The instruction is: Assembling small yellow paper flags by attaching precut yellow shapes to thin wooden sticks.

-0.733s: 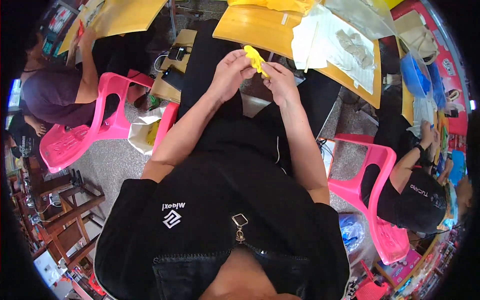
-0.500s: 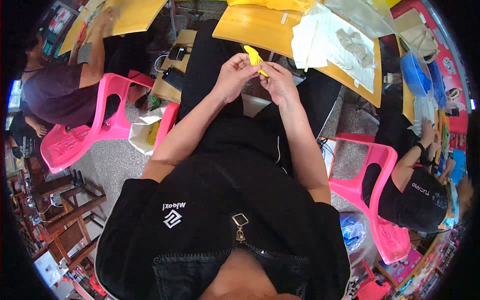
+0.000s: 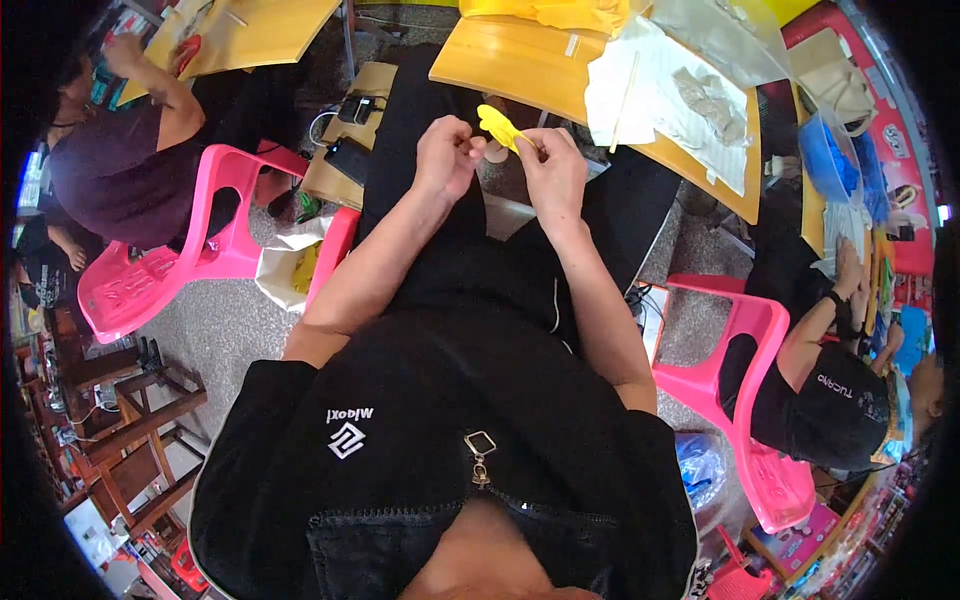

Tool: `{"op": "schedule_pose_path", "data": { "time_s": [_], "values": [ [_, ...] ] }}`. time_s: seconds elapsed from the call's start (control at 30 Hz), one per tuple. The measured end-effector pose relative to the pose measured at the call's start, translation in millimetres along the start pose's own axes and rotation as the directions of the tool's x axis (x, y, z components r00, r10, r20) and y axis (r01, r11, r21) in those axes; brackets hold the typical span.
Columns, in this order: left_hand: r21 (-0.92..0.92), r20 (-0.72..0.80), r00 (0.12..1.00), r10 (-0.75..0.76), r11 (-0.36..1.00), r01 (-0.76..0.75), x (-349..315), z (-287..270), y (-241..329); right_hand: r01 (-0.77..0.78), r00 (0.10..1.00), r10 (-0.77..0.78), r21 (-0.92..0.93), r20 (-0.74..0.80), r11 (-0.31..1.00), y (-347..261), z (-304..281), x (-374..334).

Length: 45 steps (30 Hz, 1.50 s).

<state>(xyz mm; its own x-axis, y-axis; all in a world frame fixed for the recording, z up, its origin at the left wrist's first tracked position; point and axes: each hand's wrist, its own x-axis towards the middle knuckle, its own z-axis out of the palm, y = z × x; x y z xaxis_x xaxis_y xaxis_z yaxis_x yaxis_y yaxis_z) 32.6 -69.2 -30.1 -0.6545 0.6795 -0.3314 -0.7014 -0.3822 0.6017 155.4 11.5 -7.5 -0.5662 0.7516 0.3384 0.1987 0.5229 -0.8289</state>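
Observation:
A small, bright yellow, soft-looking piece [image 3: 502, 127] with rounded lobes juts up and left from my right hand [image 3: 553, 167]. The thumb and fingers of that hand pinch its lower end. My left hand [image 3: 447, 158] is just left of the piece and apart from it, with fingers curled and the fingertips near the thumb. Whether anything thin or small is between those fingers I cannot make out. Both hands are above my lap, short of the near edge of the yellow wooden table [image 3: 500, 62].
White sheets [image 3: 620, 100] with a thin stick and a grey cloth [image 3: 712, 103] lie on the table. Yellow fabric [image 3: 560, 10] is at its far side. A black phone [image 3: 349, 158] rests on a board to the left. Co-workers sit on both sides by pink chairs [image 3: 215, 215].
My left hand has let go of the yellow piece and moved slightly left. My right hand keeps its pinch, and the piece now points more to the left.

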Motion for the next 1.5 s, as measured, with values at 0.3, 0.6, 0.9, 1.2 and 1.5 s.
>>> {"op": "schedule_pose_path", "data": {
  "time_s": [0.3, 0.6, 0.9, 1.2, 1.5],
  "values": [
    [0.395, 0.014, 0.999, -0.042, 0.918, 0.033, -9, 7, -8, 0.008, 1.000, -0.009, 0.022, 0.018, 1.000, 4, 3, 1],
    [-0.118, 0.122, 0.976, -0.181, 0.974, 0.196, -4, 9, -7, -0.652, 0.747, 0.380, 0.492, 0.545, 0.577, 31, 0, 13],
    [0.629, 0.263, 0.965, 0.003, 0.758, -0.173, -15, 14, -11, -0.253, 0.965, 0.218, 0.289, 0.148, 0.923, 33, -5, 16],
    [0.580, 0.160, 0.984, 0.076, 0.799, -0.156, -13, 20, -16, -0.283, 0.936, 0.329, 0.831, 0.129, 0.479, 27, 7, 11],
    [0.215, 0.200, 0.973, -0.118, 0.974, 0.073, -14, 17, -2, -0.405, 0.904, 0.339, 0.773, 0.260, 0.488, 38, 3, 16]
  ]
}}
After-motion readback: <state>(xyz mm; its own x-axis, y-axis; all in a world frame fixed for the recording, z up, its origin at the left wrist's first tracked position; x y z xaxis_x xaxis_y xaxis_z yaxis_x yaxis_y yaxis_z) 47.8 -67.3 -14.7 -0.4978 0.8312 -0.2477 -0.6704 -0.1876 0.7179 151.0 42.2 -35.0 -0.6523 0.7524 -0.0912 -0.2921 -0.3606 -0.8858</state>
